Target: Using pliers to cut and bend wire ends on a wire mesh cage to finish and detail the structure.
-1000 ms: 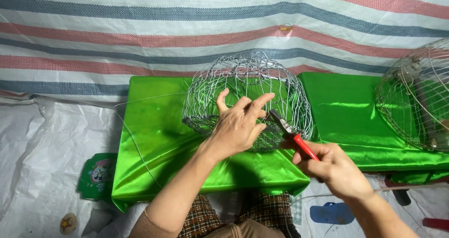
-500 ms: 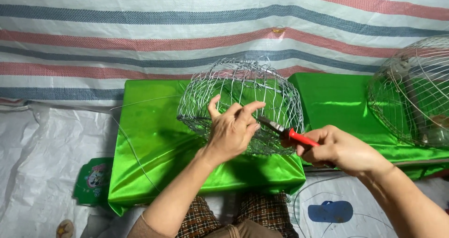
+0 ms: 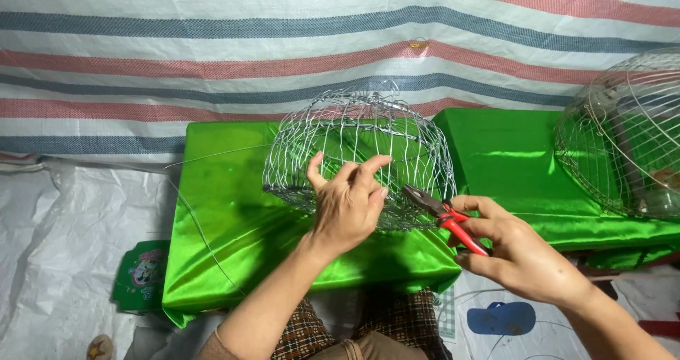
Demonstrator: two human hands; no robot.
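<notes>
A dome-shaped wire mesh basket [image 3: 354,130] lies mouth-down on a table covered in shiny green cloth [image 3: 227,211]. My left hand [image 3: 347,204] rests against the basket's near rim, with fingers curled onto the wires. My right hand [image 3: 513,250] holds red-handled pliers [image 3: 443,215], whose dark jaws point left at the basket's lower rim beside my left fingertips. A loose thin wire [image 3: 202,232] trails from the basket across the cloth to the left.
A second, larger wire basket [image 3: 627,137] stands at the right on another green-covered table [image 3: 517,162]. A striped tarp hangs behind. White sheeting covers the floor, with a green carton [image 3: 142,275] at left and a blue sandal [image 3: 499,319] at right.
The view has shifted slightly. My right hand with the pliers has moved a little left toward the basket rim; my left hand stays on the wires.
</notes>
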